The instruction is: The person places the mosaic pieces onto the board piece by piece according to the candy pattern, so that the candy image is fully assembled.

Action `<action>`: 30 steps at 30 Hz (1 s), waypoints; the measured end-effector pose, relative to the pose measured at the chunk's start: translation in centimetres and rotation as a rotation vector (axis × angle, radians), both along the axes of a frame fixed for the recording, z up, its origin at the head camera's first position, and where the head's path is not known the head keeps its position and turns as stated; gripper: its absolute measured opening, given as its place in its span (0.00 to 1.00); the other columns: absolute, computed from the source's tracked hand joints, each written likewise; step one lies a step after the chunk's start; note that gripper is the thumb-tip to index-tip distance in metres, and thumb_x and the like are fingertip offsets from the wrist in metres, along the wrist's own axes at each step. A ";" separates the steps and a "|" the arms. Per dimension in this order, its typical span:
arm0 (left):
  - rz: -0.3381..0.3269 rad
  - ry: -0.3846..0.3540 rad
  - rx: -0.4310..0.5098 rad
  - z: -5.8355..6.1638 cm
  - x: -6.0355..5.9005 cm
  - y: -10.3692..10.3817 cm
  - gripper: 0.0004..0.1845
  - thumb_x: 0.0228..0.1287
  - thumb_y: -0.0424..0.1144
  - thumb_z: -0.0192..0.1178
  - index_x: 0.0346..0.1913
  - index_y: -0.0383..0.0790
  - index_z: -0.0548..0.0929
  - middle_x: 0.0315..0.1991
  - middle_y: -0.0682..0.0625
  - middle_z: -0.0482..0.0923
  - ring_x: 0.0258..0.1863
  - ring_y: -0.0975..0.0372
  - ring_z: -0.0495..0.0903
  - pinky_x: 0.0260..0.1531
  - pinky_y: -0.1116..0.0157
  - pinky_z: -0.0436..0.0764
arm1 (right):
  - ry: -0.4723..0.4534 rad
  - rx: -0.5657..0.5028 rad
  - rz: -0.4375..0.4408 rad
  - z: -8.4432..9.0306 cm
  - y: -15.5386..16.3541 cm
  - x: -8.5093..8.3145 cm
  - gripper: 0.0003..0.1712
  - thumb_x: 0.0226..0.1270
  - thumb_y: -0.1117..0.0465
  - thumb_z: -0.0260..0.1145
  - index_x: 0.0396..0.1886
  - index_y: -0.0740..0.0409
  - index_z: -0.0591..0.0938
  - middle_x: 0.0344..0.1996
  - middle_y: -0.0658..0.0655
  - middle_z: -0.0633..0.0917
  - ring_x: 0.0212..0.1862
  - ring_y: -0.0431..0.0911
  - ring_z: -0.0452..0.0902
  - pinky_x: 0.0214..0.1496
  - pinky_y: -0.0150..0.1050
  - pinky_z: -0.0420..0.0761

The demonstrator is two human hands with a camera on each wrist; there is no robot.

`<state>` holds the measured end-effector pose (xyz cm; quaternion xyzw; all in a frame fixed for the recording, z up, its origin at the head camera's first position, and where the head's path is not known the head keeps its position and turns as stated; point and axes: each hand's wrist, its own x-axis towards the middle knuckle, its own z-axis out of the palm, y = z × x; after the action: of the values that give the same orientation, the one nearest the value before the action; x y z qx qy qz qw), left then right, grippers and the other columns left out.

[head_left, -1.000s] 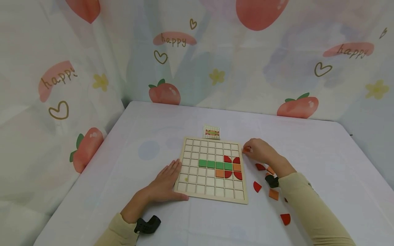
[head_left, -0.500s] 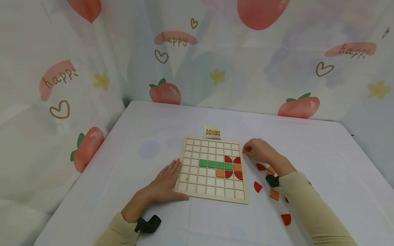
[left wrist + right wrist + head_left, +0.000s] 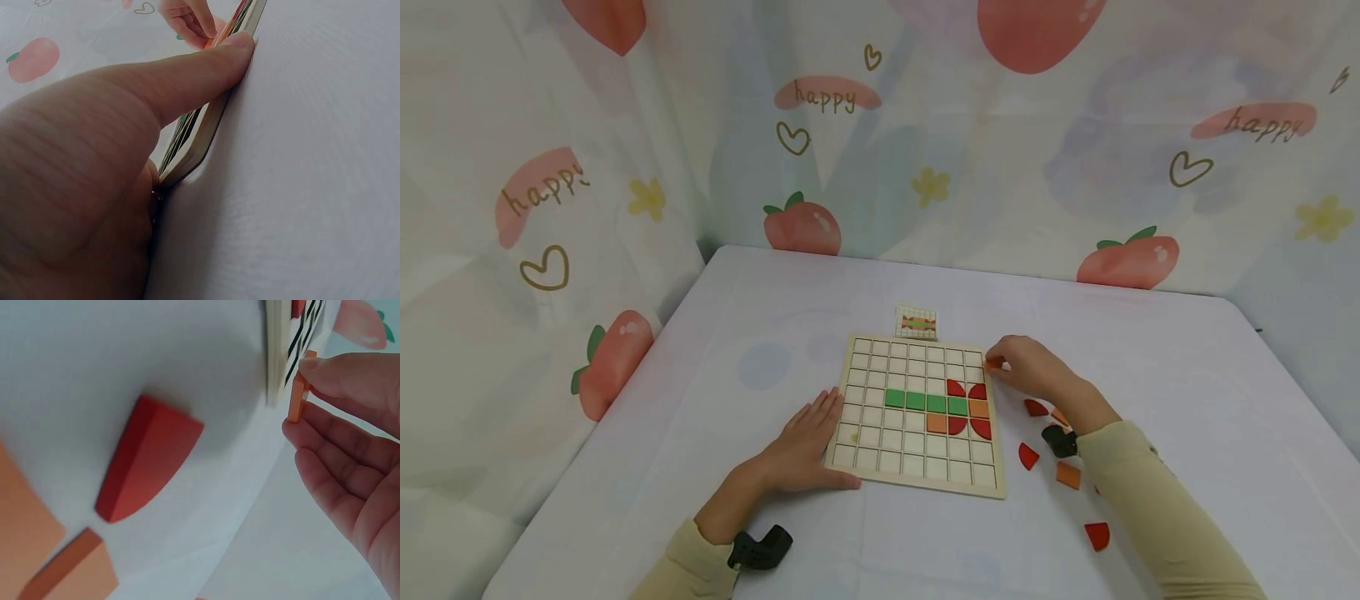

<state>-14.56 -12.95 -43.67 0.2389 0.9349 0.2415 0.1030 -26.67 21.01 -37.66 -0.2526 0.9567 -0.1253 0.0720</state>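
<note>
Two hands are busy here. Right hand point(image 3: 1028, 367) has its fingers point(image 3: 325, 440) pinched tight on a thin orange tile point(image 3: 295, 397), held on edge right at the top right corner of the wooden grid board point(image 3: 850, 450), just beside its rim. Left hand point(image 3: 805, 446) lies flat with fingers straight, thumb point(image 3: 206, 69) pressed along the board's near edge, the rest resting against its left side.

Counting what sits in the board's cells: four green squares point(image 3: 925, 402) in a row, two orange squares point(image 3: 978, 408), and four red curved pieces point(image 3: 955, 387) around them. The other cells look bare.

Loose on the desk point(image 3: 1187, 375) to the right: three red curved pieces point(image 3: 1026, 455) that I can see, plus an orange square point(image 3: 1067, 474) and one more orange bit partly hidden by the wrist. One small pattern card point(image 3: 915, 322) lies just behind the board.
</note>
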 end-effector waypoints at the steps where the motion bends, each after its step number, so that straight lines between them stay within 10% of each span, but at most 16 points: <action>1: 0.000 0.000 0.000 0.0 0.0 0.0 0.62 0.47 0.70 0.58 0.71 0.33 0.39 0.72 0.43 0.34 0.70 0.57 0.33 0.64 0.55 0.41 | 0.004 0.004 0.015 0.0 -0.1 0.0 0.11 0.56 0.69 0.67 0.41 0.66 0.83 0.34 0.56 0.81 0.38 0.51 0.74 0.45 0.46 0.76; 30: -0.001 -0.003 0.010 0.3 0.2 0.0 0.61 0.48 0.69 0.58 0.71 0.33 0.39 0.72 0.43 0.34 0.70 0.56 0.33 0.64 0.55 0.41 | 0.051 -0.007 0.214 0.3 -4.2 1.8 0.05 0.57 0.68 0.67 0.35 0.61 0.84 0.32 0.52 0.80 0.35 0.45 0.74 0.39 0.39 0.77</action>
<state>-14.40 -12.92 -43.42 0.2394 0.9334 0.2465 0.1034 -24.83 16.85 -37.34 -0.3568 0.9253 -0.1135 0.0596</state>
